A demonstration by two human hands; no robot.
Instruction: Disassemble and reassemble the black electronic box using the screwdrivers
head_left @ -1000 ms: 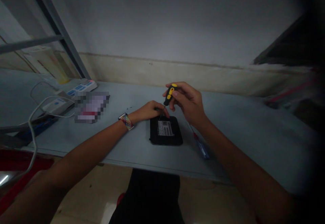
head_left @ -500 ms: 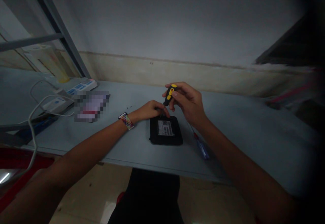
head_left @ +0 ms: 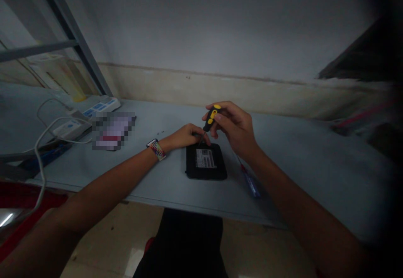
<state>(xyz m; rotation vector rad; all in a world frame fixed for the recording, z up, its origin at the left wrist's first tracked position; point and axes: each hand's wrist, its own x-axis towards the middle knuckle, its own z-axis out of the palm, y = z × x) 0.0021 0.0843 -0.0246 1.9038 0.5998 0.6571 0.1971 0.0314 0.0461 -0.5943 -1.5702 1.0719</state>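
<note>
A flat black device [head_left: 206,162] with a white label lies on the pale blue table [head_left: 299,164]. My right hand [head_left: 234,129] is closed around a small black and yellow screwdriver [head_left: 210,118], held upright with its tip at the device's far edge. My left hand [head_left: 185,136], with a colourful band at the wrist, rests at the device's far left corner, fingers curled around the screwdriver's shaft near the tip.
A blue-handled screwdriver [head_left: 250,181] lies on the table right of the device, under my right forearm. At the far left are white power strips [head_left: 102,106] with white cables [head_left: 40,143], a blurred packet [head_left: 111,131] and a grey metal frame [head_left: 75,38].
</note>
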